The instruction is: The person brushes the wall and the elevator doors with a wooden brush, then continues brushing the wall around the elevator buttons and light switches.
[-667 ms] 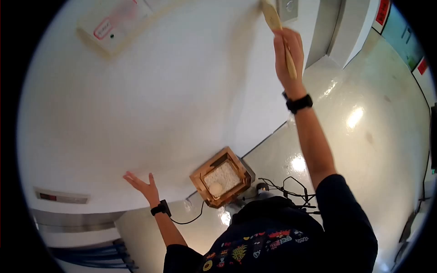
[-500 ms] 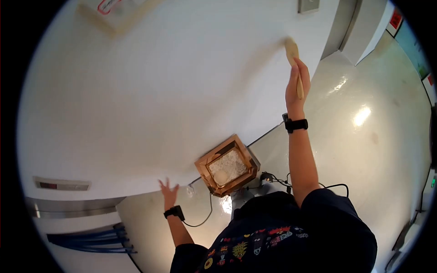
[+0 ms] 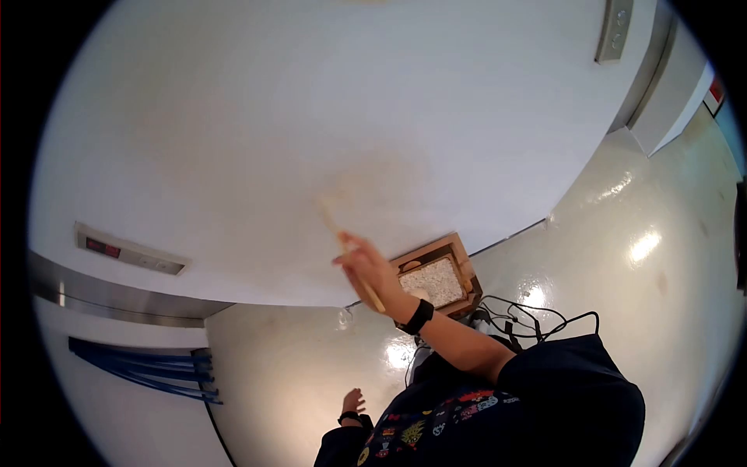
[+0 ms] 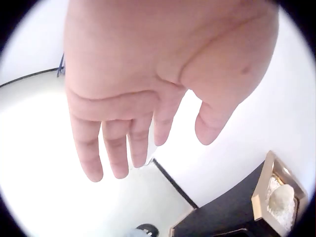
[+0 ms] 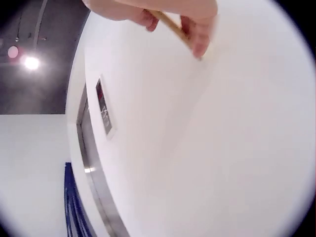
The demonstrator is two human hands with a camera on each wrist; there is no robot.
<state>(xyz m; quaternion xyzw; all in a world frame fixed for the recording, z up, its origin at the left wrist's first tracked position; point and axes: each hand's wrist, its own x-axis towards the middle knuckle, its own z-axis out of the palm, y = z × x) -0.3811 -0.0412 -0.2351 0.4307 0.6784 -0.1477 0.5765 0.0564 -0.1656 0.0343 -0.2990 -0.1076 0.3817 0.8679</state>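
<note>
My right hand (image 3: 373, 274) pinches the pale wooden handle of a slim brush (image 3: 330, 218) in front of the white wall (image 3: 257, 156). The brush slants up and to the left, its far end blurred near the wall. In the right wrist view the fingers (image 5: 200, 42) lie along the handle, and most of the brush is hidden. My left hand (image 3: 352, 402) hangs low by the body, holding nothing. Its palm shows in the left wrist view, fingers (image 4: 116, 153) straight and slightly spread.
Below the wall stands a box-shaped bin (image 3: 471, 272) topped with white pebbles and a round pale piece (image 4: 281, 197). A display panel (image 3: 132, 251) is on the wall at left, a button panel (image 3: 615, 31) at upper right. Black cables (image 3: 537, 317) lie on the shiny floor by the feet.
The right hand has swept the brush down and left across the wall, from upper right to in front of the bin's left side. The left hand has dropped toward the body.
</note>
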